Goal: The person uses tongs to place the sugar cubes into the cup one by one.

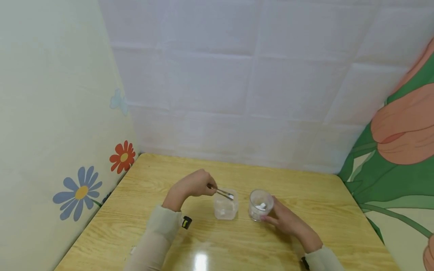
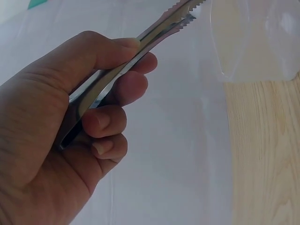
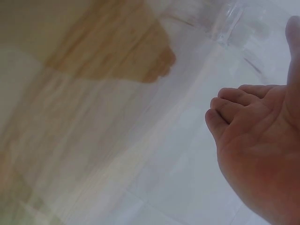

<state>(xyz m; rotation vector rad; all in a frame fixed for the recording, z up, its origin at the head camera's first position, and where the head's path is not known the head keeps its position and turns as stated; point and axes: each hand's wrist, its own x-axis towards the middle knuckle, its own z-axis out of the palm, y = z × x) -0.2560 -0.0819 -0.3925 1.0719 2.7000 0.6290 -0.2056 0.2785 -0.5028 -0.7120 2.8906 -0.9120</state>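
My left hand [image 1: 196,183] holds small metal tongs [image 2: 154,35] with serrated tips, thumb on one side and fingers curled on the other. A small white piece [image 1: 231,196] shows at the tips, over a clear square plastic container [image 1: 225,210]. To its right is a clear round cup [image 1: 256,215] with several white pieces [image 1: 262,206] inside. My right hand [image 1: 286,218] holds this cup from the right, thumb in front and fingers at the far side. In the right wrist view, the palm and fingers show below the blurred cup edge [image 3: 227,21].
All of this is on a wood-grain table [image 1: 298,188]. A pale sheet [image 1: 210,86] hangs behind it, with flower-printed panels on the left [image 1: 40,124] and right [image 1: 400,177]. A black strap piece [image 1: 186,222] sits at the left sleeve.
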